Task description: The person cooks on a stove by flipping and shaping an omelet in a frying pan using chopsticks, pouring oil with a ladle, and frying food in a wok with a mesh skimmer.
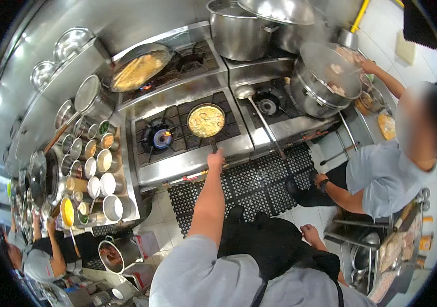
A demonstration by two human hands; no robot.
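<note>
Wears a pale grey, short-sleeved shirt [185, 281], softly creased across the chest, with a loose left sleeve [195, 250] ending near the elbow. Over that, wears a plain black apron [267, 245] with narrow dark straps [340, 295] running up the shirt front. Has bare forearms [209, 204], a bare left hand [216, 158] and a bare right hand [309, 234].

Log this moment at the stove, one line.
left hand: gripping frying pan by handle; right hand: no held object visible; pan contents: yellowish food; burner left of pan: lit
</note>
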